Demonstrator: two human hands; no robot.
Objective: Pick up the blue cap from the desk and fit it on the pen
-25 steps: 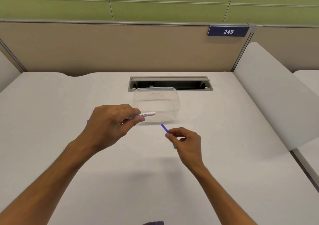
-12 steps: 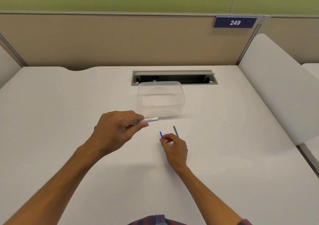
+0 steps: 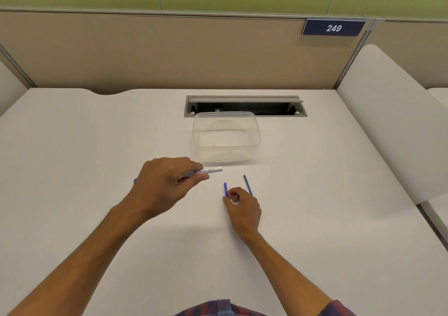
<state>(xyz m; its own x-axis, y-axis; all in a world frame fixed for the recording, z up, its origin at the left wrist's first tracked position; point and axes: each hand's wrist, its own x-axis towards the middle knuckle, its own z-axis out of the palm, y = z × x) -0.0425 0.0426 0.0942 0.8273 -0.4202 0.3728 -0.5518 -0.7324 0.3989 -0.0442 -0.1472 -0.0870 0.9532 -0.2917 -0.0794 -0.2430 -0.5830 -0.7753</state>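
Your left hand (image 3: 167, 182) sits left of centre on the white desk (image 3: 72, 170), fingers curled round a white pen barrel (image 3: 208, 170). The barrel lies approx. horizontal; its printed open end sticks out to the right past your thumb, and a blue tip (image 3: 135, 181) shows behind the knuckles on the left. Held sideways like this, the open end faces your other hand, likely so a part can go in w/o regripping.

Centre: your right hand (image 3: 242, 209) pinches a short blue piece (image 3: 225, 189) btwn thumb and forefinger; remaining fingers are tucked. The piece points up and away from you, just right of the barrel's open end but not touching it. A thin dark-blue refill (image 3: 247, 184) lies on the desk just beside the right hand's knuckles; contact cannot be told.

Beyond both hands, a clear plastic tub (image 3: 226, 137) stands open, nothing visible inside, just in front of the desk's cable slot (image 3: 244, 105). Far right: partition label "249" (image 3: 333, 27).
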